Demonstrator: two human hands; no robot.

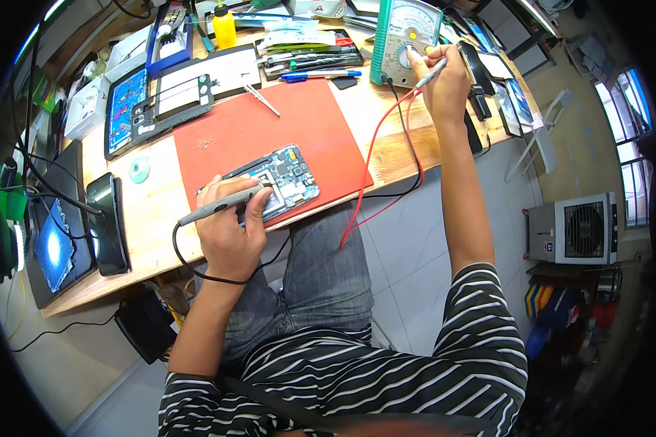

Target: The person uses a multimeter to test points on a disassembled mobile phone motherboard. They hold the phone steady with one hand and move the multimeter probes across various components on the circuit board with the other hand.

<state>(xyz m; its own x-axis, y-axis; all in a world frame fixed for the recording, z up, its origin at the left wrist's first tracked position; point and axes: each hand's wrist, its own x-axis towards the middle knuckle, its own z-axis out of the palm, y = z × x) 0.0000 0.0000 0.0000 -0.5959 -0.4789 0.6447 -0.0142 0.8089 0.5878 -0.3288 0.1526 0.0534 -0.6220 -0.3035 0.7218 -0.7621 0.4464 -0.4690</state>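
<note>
My left hand (232, 227) is closed around a grey test probe (219, 207) with a black lead, and rests over the near left part of an opened phone (293, 177) whose green circuit board is bare. Its fingers hide part of the phone. At the far right, my right hand (444, 79) reaches to the dial (405, 57) of a green-edged analog multimeter (386, 69). Its fingertips touch the dial. Held in the same hand is a second grey probe (431, 75), from which a red lead (372, 156) hangs in a loop.
Under the phone lies an orange-red mat (328, 124) with small screws (206, 145) and tweezers (261, 100). Behind are pens (321, 74), a tool tray (357, 54) and a yellow bottle (224, 29). A black phone (106, 226) and a green spool (139, 169) sit left.
</note>
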